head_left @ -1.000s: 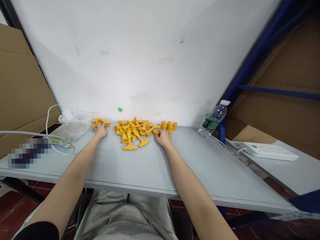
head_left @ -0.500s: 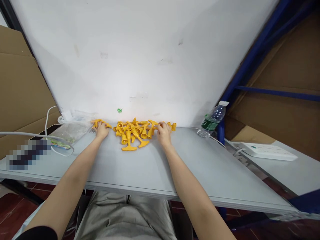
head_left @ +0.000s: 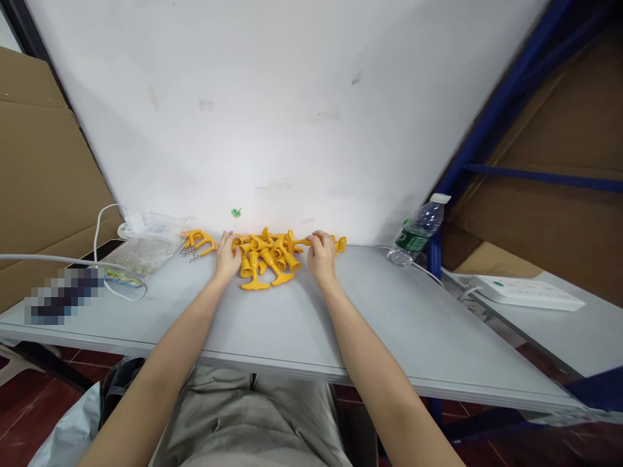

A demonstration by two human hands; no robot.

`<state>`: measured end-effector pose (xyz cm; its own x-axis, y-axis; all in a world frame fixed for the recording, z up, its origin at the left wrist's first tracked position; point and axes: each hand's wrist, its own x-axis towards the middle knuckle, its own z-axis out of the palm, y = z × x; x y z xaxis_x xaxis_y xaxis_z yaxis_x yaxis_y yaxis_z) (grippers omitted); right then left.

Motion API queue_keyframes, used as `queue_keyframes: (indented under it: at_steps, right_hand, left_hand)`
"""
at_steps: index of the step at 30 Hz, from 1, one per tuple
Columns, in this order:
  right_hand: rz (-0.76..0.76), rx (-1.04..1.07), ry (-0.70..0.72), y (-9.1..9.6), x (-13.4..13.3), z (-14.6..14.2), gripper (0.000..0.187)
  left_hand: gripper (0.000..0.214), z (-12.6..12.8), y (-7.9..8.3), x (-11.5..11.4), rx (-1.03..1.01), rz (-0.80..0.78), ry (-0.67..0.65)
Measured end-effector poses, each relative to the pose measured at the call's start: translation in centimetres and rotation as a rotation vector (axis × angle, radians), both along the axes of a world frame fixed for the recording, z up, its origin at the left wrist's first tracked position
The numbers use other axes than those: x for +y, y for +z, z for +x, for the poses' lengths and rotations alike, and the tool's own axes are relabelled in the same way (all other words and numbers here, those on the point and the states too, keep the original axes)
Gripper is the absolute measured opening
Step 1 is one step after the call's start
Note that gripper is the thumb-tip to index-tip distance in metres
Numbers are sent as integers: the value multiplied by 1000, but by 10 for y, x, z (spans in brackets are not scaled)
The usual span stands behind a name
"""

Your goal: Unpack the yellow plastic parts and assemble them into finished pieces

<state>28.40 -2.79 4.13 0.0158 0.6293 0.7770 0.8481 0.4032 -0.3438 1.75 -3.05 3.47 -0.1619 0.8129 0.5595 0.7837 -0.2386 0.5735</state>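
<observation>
A heap of yellow plastic parts (head_left: 265, 256), funnel-shaped with T-shaped feet, lies at the far side of the grey table (head_left: 292, 324) against a white board. My left hand (head_left: 228, 253) rests at the heap's left edge with its fingers curled among the parts. My right hand (head_left: 321, 251) is at the heap's right edge, fingers bent over some parts; what they hold is hidden. A few more yellow parts (head_left: 198, 240) lie apart to the left, with small metal balls (head_left: 189, 254) beside them.
A clear plastic bag (head_left: 141, 250) and white cables (head_left: 104, 224) lie at the left, next to a dark tablet. A water bottle (head_left: 417, 231) lies at the right by a blue rack post. A white power strip (head_left: 523, 293) sits on a side table. Cardboard stands on both sides.
My left hand has left the separate yellow parts at the left and moved right to the heap's edge. My right hand has shifted slightly inward, pushing the heap closer together.
</observation>
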Motion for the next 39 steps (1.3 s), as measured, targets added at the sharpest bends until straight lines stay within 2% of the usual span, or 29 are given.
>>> queue_keyframes:
  at_steps: [4, 7, 10, 13, 18, 27, 32, 39]
  right_hand:
    - [33, 43, -28, 1, -1, -3, 47]
    - [50, -7, 38, 3, -4, -9, 47]
    - [59, -155, 135, 5, -9, -20, 47]
    - [90, -284, 188, 6, -14, -30, 45]
    - [87, -333, 174, 7, -19, -37, 40]
    - [-64, -380, 208, 10, -19, -42, 31]
    - [-59, -345, 160, 8, -16, -41, 28]
    - [-45, -394, 217, 6, -17, -40, 34]
  left_hand:
    - [40, 4, 3, -14, 114, 114, -147]
    - [45, 7, 7, -20, 187, 178, -213]
    - [48, 11, 11, -25, 238, 216, -248]
    - [47, 13, 13, -27, 261, 190, -251]
    - [41, 13, 12, -27, 268, 67, -195]
    - [39, 15, 16, -32, 323, 62, -194]
    - [39, 17, 14, -30, 311, 84, -208]
    - [37, 14, 14, -30, 367, 111, -172]
